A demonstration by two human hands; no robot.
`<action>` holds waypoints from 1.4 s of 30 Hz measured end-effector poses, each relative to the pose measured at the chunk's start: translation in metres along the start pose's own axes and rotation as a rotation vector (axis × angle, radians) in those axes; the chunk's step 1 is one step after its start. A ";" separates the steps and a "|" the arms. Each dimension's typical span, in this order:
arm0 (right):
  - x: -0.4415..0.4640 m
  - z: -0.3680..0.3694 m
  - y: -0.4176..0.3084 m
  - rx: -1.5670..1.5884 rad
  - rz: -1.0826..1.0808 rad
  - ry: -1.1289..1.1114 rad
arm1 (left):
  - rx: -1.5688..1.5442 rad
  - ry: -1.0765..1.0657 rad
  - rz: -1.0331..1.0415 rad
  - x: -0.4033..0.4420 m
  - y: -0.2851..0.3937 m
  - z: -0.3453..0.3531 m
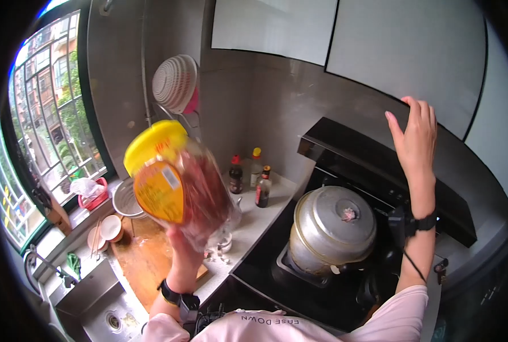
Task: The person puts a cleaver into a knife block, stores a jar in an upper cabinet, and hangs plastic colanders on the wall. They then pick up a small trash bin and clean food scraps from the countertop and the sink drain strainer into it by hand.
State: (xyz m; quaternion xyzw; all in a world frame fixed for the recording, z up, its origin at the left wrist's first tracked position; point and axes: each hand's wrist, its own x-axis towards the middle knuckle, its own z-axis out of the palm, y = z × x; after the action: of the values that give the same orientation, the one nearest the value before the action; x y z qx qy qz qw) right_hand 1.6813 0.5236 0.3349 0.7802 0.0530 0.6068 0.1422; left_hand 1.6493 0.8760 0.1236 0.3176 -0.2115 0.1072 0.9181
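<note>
My left hand (181,246) grips a clear plastic bag of reddish-brown food (205,188) from below, its fingers mostly hidden behind it. A yellow top and an orange-yellow label with a white barcode mark the bag, which is held up above the counter; what the food is exactly I cannot tell. On the right, my right hand (417,134) is raised with its thumb apart and its fingers stretched upward, near the lower edge of the white wall cabinet (405,57). Whether the fingertips touch the cabinet I cannot tell.
A large lidded metal pot (331,228) stands on the black stove (259,285), under a dark range hood (379,171). Several sauce bottles (262,188) stand in the corner. Left are a wooden cutting board (140,262), bowls (111,228) and a sink (91,296).
</note>
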 end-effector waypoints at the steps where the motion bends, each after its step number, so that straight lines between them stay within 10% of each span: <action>1: -0.002 -0.012 -0.002 0.054 0.010 0.018 | -0.001 -0.024 0.021 0.014 0.002 0.006; 8: -0.019 -0.072 -0.005 0.197 0.113 0.041 | 0.300 -0.142 0.317 0.105 -0.008 0.087; 21: -0.091 -0.125 0.071 0.244 0.340 0.162 | 0.322 -0.323 0.365 0.219 -0.082 0.253; 27: -0.110 -0.146 0.109 0.400 0.427 0.189 | 0.873 -0.219 0.382 0.237 -0.112 0.325; 42: -0.108 -0.151 0.109 0.494 0.416 0.232 | 1.158 -0.363 0.279 0.266 -0.184 0.383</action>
State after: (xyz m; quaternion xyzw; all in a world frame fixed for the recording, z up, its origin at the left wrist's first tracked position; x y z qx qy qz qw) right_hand 1.4979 0.4159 0.2991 0.7111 0.0539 0.6762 -0.1847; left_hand 1.8237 0.5091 0.4170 0.7464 -0.3114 0.2677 0.5236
